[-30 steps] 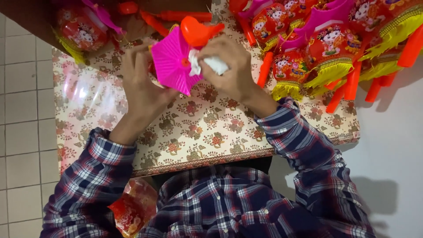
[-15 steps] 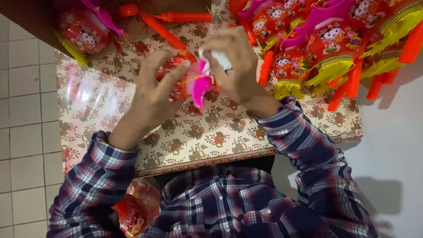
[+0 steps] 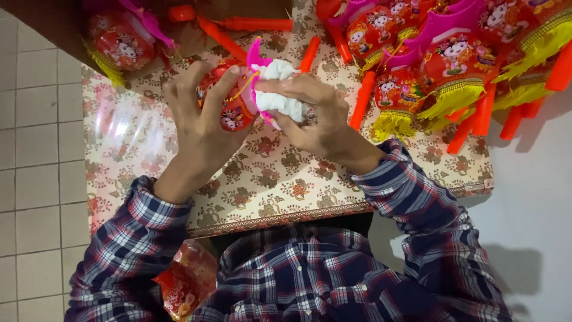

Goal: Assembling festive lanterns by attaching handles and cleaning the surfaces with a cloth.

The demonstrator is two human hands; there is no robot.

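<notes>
Left hand (image 3: 199, 122) grip clamped on red lantern (image 3: 229, 107); right hand (image 3: 313, 116) grip pressing white cloth (image 3: 280, 89) against it.

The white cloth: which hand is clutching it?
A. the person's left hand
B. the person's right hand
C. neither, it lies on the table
B: the right hand grips the white cloth against the red paper lantern, which the left hand holds.

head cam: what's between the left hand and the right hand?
In the head view, the left hand grips a red lantern; the right hand presses a white cloth against its pink trim. No bare gap.
</notes>
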